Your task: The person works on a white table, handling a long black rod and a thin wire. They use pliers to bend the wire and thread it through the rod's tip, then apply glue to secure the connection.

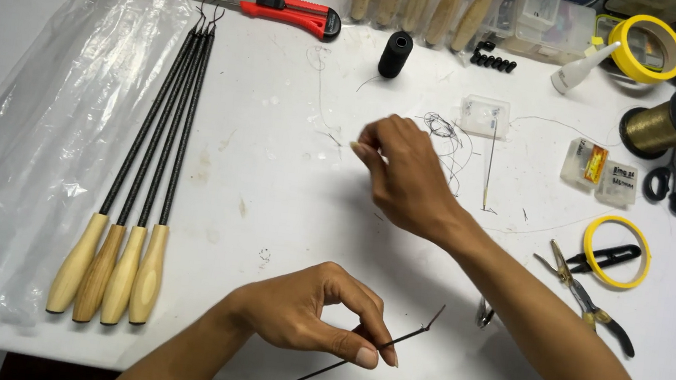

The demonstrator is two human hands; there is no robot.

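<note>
Two hands at work near table [269, 199] front edge. Thin black rod [389, 340] pinched between left hand [303, 313] fingertips. Right hand [403, 176] raised beyond rod, fingertips pressed together, seemingly on fine thread. Judged step: wrapping rod tip; steady tension needed next.

From my remote view the scene is bright and evenly lit from above, and the white worktop [268, 207] reflects enough light to look slightly washed out at the far left. Shadows are soft and short, lying just under the right hand [403, 176] and the left hand [311, 310], while the clear plastic bag [30, 138] shows streaky glare. I see mild motion blur on the right hand's fingertips [357, 145], and straight edges bow a little toward the corners.
</note>
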